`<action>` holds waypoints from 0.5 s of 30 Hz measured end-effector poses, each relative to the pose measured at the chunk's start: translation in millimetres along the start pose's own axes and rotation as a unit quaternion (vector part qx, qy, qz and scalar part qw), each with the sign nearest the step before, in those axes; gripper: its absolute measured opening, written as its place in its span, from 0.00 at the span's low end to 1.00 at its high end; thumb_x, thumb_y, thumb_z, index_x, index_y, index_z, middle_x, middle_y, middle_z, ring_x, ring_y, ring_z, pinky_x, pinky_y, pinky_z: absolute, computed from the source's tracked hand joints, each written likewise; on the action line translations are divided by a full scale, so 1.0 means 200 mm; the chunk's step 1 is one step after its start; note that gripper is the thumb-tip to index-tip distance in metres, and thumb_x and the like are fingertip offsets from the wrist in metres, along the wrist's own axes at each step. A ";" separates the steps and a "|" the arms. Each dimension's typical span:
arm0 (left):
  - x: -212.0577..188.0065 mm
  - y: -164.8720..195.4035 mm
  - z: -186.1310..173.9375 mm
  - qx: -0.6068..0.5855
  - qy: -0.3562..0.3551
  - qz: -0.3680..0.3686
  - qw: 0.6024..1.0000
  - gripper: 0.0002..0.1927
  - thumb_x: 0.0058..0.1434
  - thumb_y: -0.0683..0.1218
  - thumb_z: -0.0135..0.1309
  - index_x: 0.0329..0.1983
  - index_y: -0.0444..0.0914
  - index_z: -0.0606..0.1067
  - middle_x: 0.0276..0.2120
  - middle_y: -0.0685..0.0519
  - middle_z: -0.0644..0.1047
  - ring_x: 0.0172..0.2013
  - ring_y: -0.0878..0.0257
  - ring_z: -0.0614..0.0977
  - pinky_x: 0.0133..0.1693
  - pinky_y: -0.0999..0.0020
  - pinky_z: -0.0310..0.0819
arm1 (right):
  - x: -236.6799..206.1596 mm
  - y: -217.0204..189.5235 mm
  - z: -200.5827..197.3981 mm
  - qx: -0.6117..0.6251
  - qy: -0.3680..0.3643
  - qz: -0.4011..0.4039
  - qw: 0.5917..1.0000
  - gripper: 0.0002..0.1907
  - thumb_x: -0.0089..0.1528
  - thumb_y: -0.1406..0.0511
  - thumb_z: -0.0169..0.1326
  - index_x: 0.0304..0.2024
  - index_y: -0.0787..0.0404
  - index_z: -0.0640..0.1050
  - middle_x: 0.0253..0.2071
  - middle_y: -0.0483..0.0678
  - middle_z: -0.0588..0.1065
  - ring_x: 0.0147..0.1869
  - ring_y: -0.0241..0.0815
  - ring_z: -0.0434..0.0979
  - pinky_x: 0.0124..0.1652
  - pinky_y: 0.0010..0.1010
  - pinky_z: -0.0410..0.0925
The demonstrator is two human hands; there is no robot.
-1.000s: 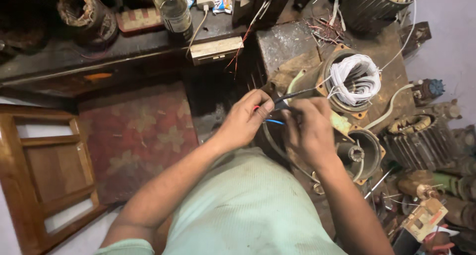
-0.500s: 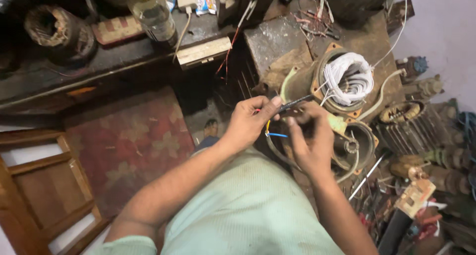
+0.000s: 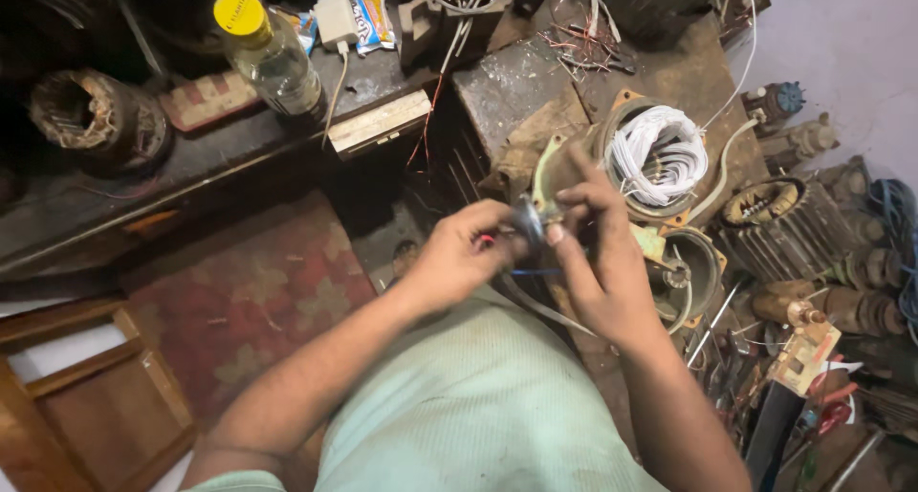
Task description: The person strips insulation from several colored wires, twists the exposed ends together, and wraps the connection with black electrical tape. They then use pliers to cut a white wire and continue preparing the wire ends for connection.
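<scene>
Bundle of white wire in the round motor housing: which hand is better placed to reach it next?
Right, probably. The right hand sits just beside the bundle of white wire, fingers raised toward it. The left hand is farther off, pinching the small grey part.

Single view, head-worn camera. Looks steeply down over wearer's chest, close range. Left hand (image 3: 459, 258) and right hand (image 3: 598, 253) meet at frame centre. Workbench (image 3: 516, 90) fills upper frame; patterned floor mat (image 3: 239, 301) lower left. No second view.
</scene>
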State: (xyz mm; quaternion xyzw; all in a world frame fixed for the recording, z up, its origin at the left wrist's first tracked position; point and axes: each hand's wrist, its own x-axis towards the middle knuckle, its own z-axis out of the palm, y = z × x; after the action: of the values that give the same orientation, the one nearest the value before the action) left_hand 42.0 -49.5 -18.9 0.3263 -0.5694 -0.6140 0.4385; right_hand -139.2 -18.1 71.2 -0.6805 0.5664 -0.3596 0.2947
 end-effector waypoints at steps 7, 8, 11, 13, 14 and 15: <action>0.01 -0.05 0.07 0.057 0.103 -0.070 0.991 0.14 0.67 0.49 0.58 0.32 0.33 0.80 0.28 0.55 0.77 0.25 0.67 0.77 0.29 0.70 0.70 | -0.10 0.15 0.12 0.006 0.161 0.042 0.986 0.13 0.68 0.73 0.57 0.50 0.62 0.67 0.53 0.51 0.73 0.51 0.34 0.72 0.51 0.26 0.68; 0.02 -0.07 0.07 0.010 0.091 -0.099 0.991 0.16 0.69 0.49 0.54 0.32 0.33 0.80 0.28 0.55 0.76 0.23 0.67 0.77 0.28 0.70 0.71 | -0.11 0.17 0.14 0.013 0.143 0.055 0.988 0.12 0.68 0.73 0.57 0.49 0.63 0.67 0.55 0.51 0.73 0.50 0.35 0.73 0.48 0.26 0.68; 0.03 -0.10 0.04 -0.089 0.024 -0.155 0.984 0.19 0.73 0.51 0.49 0.33 0.32 0.76 0.29 0.54 0.76 0.25 0.68 0.76 0.30 0.70 0.72 | -0.11 0.24 0.19 0.001 0.081 0.054 0.995 0.11 0.66 0.74 0.55 0.47 0.64 0.67 0.54 0.53 0.75 0.47 0.38 0.74 0.45 0.27 0.69; 0.02 -0.10 0.02 -0.087 -0.017 -0.161 0.983 0.18 0.74 0.51 0.47 0.34 0.32 0.74 0.29 0.54 0.76 0.28 0.69 0.77 0.33 0.70 0.73 | -0.09 0.26 0.19 -0.068 0.031 -0.017 0.997 0.11 0.67 0.74 0.54 0.49 0.65 0.68 0.49 0.54 0.76 0.46 0.41 0.76 0.48 0.30 0.70; 0.01 -0.09 0.01 -0.057 -0.029 -0.151 0.986 0.18 0.74 0.51 0.47 0.35 0.32 0.73 0.30 0.54 0.76 0.29 0.69 0.77 0.34 0.70 0.74 | -0.08 0.26 0.19 -0.135 0.029 -0.041 0.990 0.10 0.67 0.72 0.56 0.48 0.64 0.69 0.44 0.54 0.75 0.44 0.45 0.75 0.46 0.33 0.68; 0.01 -0.08 0.00 -0.028 -0.039 -0.138 0.989 0.17 0.74 0.50 0.46 0.36 0.33 0.73 0.31 0.54 0.76 0.30 0.69 0.78 0.35 0.70 0.75 | -0.08 0.25 0.17 -0.202 0.026 -0.067 0.977 0.11 0.66 0.71 0.57 0.47 0.64 0.70 0.40 0.53 0.75 0.43 0.49 0.73 0.44 0.36 0.67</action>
State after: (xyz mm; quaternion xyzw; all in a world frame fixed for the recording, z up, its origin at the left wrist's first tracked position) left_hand 38.6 -52.0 -34.5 0.3656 -0.5177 -0.6967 0.3360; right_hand -139.9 -12.7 8.6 -0.7526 0.5881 -0.2744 0.1114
